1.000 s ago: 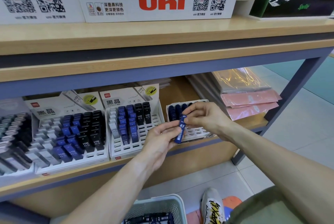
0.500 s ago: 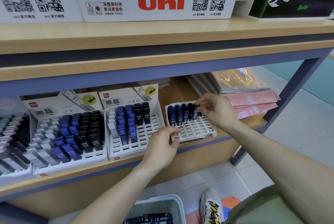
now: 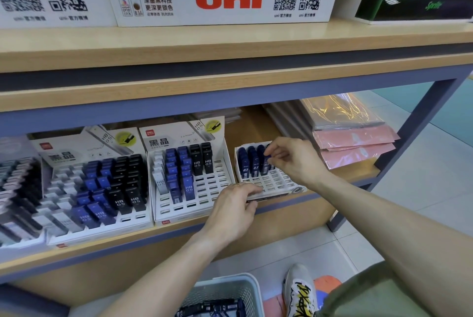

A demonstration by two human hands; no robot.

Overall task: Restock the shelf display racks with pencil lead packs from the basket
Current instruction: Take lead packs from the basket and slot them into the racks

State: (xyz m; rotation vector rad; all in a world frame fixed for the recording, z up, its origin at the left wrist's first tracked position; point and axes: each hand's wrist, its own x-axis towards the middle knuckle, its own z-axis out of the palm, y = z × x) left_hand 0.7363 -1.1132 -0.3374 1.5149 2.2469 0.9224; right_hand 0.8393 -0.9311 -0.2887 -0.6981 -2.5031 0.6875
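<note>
Now, across the middle of the frame, I see the lower shelf carrying a row of white display racks, with two large ones at left and centre mostly stocked with blue and black packs. Right of centre sits the small white rack, whose back row holds dark blue packs while its front slots are bare. A second ago both hands held a single blue lead pack in front of this rack; it has since gone up into the back row. My right hand is over that row, its thumb and fingertips pinched on the top of the blue lead pack, which stands in a slot at the right end of the row. My left hand has dropped to the rack's front edge, fingers curled over it and steadying it. At the bottom centre, the pale basket shows more dark packs inside, so I judge restocking is far from finished.
</note>
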